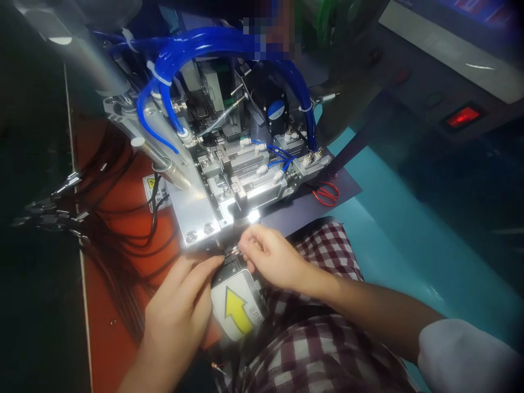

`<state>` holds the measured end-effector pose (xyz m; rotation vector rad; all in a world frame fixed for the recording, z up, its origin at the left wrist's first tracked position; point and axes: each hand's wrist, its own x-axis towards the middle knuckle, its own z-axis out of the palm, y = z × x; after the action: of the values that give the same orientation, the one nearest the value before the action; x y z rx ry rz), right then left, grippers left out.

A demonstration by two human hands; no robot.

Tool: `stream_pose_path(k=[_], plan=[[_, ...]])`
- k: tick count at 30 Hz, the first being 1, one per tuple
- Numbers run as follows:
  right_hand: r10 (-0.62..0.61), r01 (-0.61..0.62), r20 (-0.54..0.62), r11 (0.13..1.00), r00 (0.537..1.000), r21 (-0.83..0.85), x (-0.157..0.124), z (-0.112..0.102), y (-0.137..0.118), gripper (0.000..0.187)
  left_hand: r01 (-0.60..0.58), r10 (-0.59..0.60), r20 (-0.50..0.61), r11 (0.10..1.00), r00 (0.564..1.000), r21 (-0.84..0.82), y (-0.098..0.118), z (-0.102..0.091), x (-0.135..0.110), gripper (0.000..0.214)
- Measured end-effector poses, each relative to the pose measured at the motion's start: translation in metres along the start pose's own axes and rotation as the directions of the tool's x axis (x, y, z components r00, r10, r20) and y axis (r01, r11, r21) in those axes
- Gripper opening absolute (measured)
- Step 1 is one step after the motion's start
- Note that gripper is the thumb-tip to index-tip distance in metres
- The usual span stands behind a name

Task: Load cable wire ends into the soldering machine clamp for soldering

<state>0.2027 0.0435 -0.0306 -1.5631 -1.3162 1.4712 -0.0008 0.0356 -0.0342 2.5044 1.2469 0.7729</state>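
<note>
Two bare hands meet at the near edge of a metal machine (198, 204), their fingertips almost together over a small metallic part (234, 251). The right hand (268, 256) pinches the part between thumb and forefinger, its other fingers curled; the piece is too small to identify. The left hand (178, 297) reaches in from the left, forefinger extended to just beside the part; whether it grips anything cannot be told. Directly nearer sits a white cover (254, 295) bearing a yellow arrow (237, 310) that points toward the machine. Thick blue tubes (200, 41) arch over the machine's far side, while a small patch of white light (254, 215) glares just beyond the right hand. At left, dark cables (123, 295) spread across an orange-red surface (104, 344), near a printed label (162, 199). A loop of red wire (327, 204) lies right of the machine, and a red switch (462, 116) glows at far right. Checked fabric (303, 349) fills the near foreground beneath the right forearm.
</note>
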Motion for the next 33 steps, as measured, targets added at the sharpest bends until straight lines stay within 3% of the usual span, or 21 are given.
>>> stream_pose_path(k=[3, 5, 8, 10, 21, 28, 30, 33], plan=[[0.009, -0.008, -0.023, 1.000, 1.000, 0.020, 0.000, 0.001, -0.001, 0.012, -0.014, 0.013, 0.038, 1.000, 0.999, 0.025, 0.000, 0.001, -0.002, 0.026], [0.113, -0.117, 0.030, 0.978, 0.993, 0.171, 0.004, 0.002, 0.000, 0.017, -0.036, 0.033, 0.052, 0.997, 0.998, 0.061, 0.000, 0.000, -0.003, 0.026], [0.257, -0.298, 0.153, 0.863, 0.954, 0.408, 0.010, 0.001, 0.001, 0.026, -0.083, 0.076, 0.060, 0.986, 0.995, 0.142, 0.002, -0.001, -0.003, 0.027], [0.275, -0.330, 0.184, 0.818, 0.944, 0.471, 0.012, -0.002, 0.001, 0.025, -0.113, 0.102, 0.066, 0.977, 0.993, 0.183, 0.002, -0.003, -0.002, 0.030], [0.130, -0.190, 0.156, 0.859, 0.979, 0.476, 0.004, -0.003, 0.015, 0.016, -0.138, 0.136, 0.027, 0.973, 0.990, 0.184, 0.002, -0.003, 0.001, 0.027], [-0.045, 0.058, -0.045, 0.933, 0.998, 0.356, 0.002, 0.006, 0.025, 0.009, -0.130, 0.127, 0.030, 0.979, 0.991, 0.156, 0.000, -0.001, -0.003, 0.028], [-0.082, 0.091, -0.041, 0.932, 0.996, 0.351, 0.002, 0.006, 0.030, 0.010, -0.127, 0.123, 0.037, 0.981, 0.992, 0.145, 0.001, -0.001, -0.003, 0.028], [-0.053, 0.029, 0.044, 0.898, 0.998, 0.439, 0.004, 0.002, 0.032, 0.018, -0.123, 0.120, 0.029, 0.982, 0.992, 0.141, 0.001, 0.000, -0.003, 0.027]])
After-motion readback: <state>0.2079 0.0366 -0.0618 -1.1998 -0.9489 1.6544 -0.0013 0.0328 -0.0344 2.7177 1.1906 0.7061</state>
